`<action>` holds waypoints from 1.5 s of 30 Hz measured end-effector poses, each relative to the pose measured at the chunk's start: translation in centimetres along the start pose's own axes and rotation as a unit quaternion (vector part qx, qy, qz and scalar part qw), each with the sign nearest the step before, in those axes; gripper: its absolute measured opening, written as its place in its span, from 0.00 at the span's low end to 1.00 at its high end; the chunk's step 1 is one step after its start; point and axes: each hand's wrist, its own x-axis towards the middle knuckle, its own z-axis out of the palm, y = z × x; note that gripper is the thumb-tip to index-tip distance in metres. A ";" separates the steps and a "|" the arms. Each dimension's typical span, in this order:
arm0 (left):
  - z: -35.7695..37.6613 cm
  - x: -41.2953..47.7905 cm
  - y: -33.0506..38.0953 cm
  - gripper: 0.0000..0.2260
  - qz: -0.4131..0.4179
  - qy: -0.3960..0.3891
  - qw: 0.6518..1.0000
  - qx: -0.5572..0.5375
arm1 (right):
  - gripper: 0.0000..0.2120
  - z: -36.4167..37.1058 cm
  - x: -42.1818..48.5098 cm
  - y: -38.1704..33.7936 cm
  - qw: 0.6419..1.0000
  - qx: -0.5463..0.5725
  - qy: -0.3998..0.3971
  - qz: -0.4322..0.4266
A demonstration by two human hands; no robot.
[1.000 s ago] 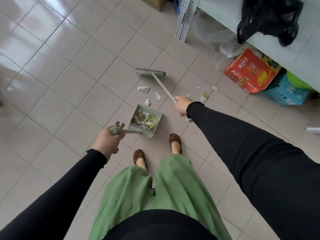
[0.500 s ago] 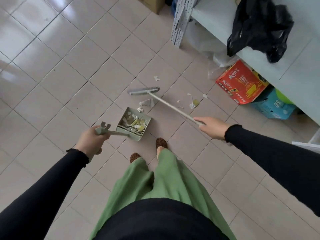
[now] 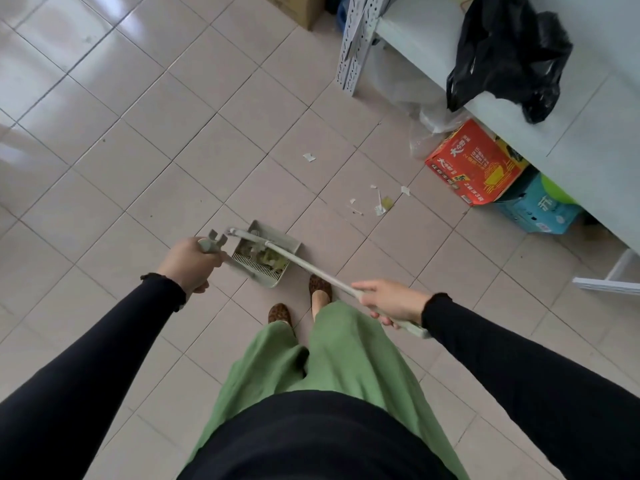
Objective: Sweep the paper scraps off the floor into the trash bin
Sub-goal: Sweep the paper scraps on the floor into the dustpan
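A grey-green dustpan [image 3: 284, 244] sits on the tiled floor just ahead of my feet, holding several paper scraps. My left hand [image 3: 191, 263] is shut on the dustpan's upright handle. My right hand [image 3: 389, 299] grips the long pale broom handle [image 3: 311, 268], and the broom head [image 3: 247, 235] lies inside the pan over the scraps. A small cluster of paper scraps [image 3: 379, 204] lies on the floor to the right of the pan, and a single scrap [image 3: 309, 157] lies farther ahead. No trash bin is in view.
A white table [image 3: 561, 109] with a black plastic bag [image 3: 509, 53] on it fills the upper right; a perforated metal leg [image 3: 356, 46] stands at its corner. Under it sit a red carton [image 3: 476, 164], a blue carton [image 3: 540, 209] and clear plastic wrap [image 3: 429, 123]. A brown box [image 3: 298, 8] stands at the top.
The broom head has been pulled back from the floor ahead into the dustpan, taking the nearby scraps with it. My right hand has drawn back towards my body. The view has shifted slightly.
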 end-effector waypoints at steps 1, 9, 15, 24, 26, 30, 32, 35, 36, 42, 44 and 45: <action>0.1 -0.1 -0.2 0.06 -0.001 0.000 1.000 -0.003 | 0.24 0.3 -1.4 0.6 1.000 0.003 0.000 -0.001; 0.4 -1.1 -2.2 0.07 0.007 -0.007 1.000 -0.009 | 0.25 3.9 0.8 -1.1 0.997 -0.035 0.071 -0.026; 0.7 -1.6 -3.3 0.08 0.016 -0.002 0.999 -0.035 | 0.24 4.1 -1.0 0.9 0.999 0.033 0.015 -0.017; 2.6 -0.7 -2.5 0.09 0.045 -0.001 0.996 -0.073 | 0.23 -2.8 -0.5 2.3 0.986 0.119 0.112 -0.031; 3.2 -0.2 -1.6 0.09 0.048 -0.001 0.996 -0.068 | 0.23 -5.3 1.4 0.7 0.983 0.111 0.145 -0.036; 4.5 0.7 0.8 0.08 0.056 -0.005 0.996 -0.063 | 0.24 -11.1 6.9 -3.9 0.978 0.079 0.192 -0.038; 5.0 1.2 2.0 0.06 0.044 -0.007 0.997 -0.065 | 0.25 -13.5 9.7 -6.3 0.979 0.046 0.199 -0.027; 5.4 1.6 3.5 0.05 0.035 -0.008 0.998 -0.057 | 0.23 -15.2 12.6 -8.5 0.981 -0.005 0.192 -0.010; 5.5 1.7 3.9 0.05 0.035 -0.007 0.998 -0.055 | 0.22 -15.0 12.8 -8.8 0.982 -0.034 0.185 -0.005; 5.2 1.9 4.6 0.06 0.028 0.003 0.999 -0.032 | 0.22 -11.3 7.4 -3.0 0.989 -0.108 0.099 0.016; 5.2 1.9 4.6 0.07 0.030 0.002 0.999 -0.032 | 0.23 -10.9 3.9 -0.2 0.996 -0.053 0.070 0.030; 5.2 1.8 4.5 0.07 0.032 0.000 0.999 -0.032 | 0.23 -10.8 2.1 1.0 0.997 -0.029 0.057 0.034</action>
